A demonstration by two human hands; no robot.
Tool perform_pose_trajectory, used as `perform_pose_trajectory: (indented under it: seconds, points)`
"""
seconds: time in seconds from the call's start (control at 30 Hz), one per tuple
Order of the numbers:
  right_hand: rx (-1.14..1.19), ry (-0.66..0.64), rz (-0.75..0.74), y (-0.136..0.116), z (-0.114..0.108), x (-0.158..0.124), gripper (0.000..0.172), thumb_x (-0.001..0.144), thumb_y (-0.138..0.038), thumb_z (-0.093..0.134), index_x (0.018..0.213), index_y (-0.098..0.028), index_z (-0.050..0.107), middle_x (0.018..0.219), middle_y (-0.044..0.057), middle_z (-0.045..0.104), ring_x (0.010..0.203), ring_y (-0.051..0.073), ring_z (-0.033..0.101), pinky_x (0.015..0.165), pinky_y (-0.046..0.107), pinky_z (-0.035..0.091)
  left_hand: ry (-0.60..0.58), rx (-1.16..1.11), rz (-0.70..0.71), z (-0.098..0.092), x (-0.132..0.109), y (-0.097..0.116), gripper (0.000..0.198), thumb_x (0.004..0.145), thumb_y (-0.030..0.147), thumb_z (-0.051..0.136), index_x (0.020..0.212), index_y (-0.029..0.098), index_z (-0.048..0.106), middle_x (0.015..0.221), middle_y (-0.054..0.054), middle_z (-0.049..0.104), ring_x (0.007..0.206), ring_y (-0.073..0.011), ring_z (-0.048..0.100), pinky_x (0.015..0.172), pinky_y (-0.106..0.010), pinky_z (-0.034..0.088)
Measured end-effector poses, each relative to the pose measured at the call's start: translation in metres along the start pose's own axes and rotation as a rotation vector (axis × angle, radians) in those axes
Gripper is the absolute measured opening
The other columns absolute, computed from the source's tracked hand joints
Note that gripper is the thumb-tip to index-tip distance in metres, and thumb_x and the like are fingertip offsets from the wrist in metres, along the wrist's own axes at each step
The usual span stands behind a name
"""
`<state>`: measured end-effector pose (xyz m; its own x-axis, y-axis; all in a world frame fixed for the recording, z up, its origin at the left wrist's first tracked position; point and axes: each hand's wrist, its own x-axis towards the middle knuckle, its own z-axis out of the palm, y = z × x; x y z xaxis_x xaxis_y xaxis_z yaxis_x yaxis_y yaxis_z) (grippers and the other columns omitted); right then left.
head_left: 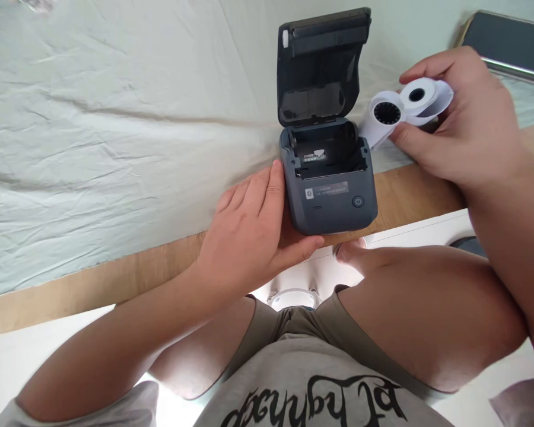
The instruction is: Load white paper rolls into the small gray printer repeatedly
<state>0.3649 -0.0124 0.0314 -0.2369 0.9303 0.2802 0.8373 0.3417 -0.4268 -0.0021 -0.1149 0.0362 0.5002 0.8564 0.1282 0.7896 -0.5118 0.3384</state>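
Observation:
A dark blue-grey portable thermal printer [333, 204] stands at the table's front edge with its lid [318, 71] raised. Its paper bay is uncovered and shows a small printed sticker inside. My left hand [249, 231] grips the printer's left side, fingers along the wall and thumb at the front bottom corner. To the right of the printer, my right hand [471, 118] pinches two white paper rolls between thumb and fingers. The left paper roll [376, 127] has a wide dark core; the other paper roll [427, 89] has a smaller core hole. A loose flap of paper curls beside them.
A dark-screened phone [511, 44] lies at the upper right. A wrinkled pale green cloth [115, 136] covers the table, leaving a wooden edge strip [93, 276] bare along the front. Some clear plastic [40, 5] shows at the top left corner.

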Motion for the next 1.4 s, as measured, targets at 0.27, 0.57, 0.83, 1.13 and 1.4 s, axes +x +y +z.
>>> perform_pose_trajectory:
  seconds: [0.27,0.57,0.83,1.13,1.4]
  points:
    - [-0.063,0.085,0.051,0.010,0.002,0.000,0.056,0.104,-0.066,0.085,0.145,-0.032,0.071,0.147,0.005,0.078,0.130,0.026,0.078,0.114,0.058,0.065,-0.012,-0.003,-0.011,0.000,0.001,-0.001,0.122,0.114,0.100,0.047,0.187,0.003,0.043,0.182,-0.035,0.062,0.170,-0.0531,0.062,0.140,-0.067,0.052]
    - [0.073,0.095,-0.001,0.016,0.015,0.014,0.068,0.096,-0.063,0.088,0.148,-0.031,0.057,0.128,0.005,0.071,0.094,0.015,0.062,0.084,0.040,0.055,-0.045,-0.007,-0.060,-0.001,0.004,0.003,0.116,0.111,0.088,0.064,0.189,0.005,0.040,0.183,-0.034,0.061,0.170,-0.0547,0.061,0.141,-0.069,0.051]
    - [-0.172,0.047,-0.023,0.014,0.009,0.011,0.049,0.098,-0.038,0.081,0.142,-0.025,0.062,0.140,0.011,0.072,0.126,0.028,0.072,0.110,0.053,0.064,-0.064,-0.131,-0.126,-0.003,0.013,0.013,0.105,0.106,0.083,0.069,0.187,0.018,0.050,0.191,-0.024,0.057,0.177,-0.0527,0.056,0.148,-0.069,0.045]
    - [-0.182,0.044,-0.004,0.008,0.008,0.013,0.045,0.098,-0.030,0.079,0.138,-0.027,0.057,0.146,0.010,0.070,0.143,0.034,0.073,0.119,0.062,0.064,-0.050,-0.204,-0.198,-0.005,0.016,0.018,0.101,0.099,0.080,0.076,0.183,0.026,0.059,0.190,-0.015,0.060,0.180,-0.0523,0.051,0.154,-0.071,0.037]
    - [-0.115,0.103,-0.018,0.001,0.004,0.007,0.034,0.105,-0.048,0.077,0.132,-0.031,0.067,0.132,0.003,0.077,0.123,0.029,0.077,0.106,0.059,0.062,-0.076,-0.172,-0.218,-0.011,0.012,0.022,0.103,0.101,0.077,0.085,0.187,0.029,0.052,0.192,-0.014,0.057,0.180,-0.0502,0.053,0.153,-0.069,0.041]
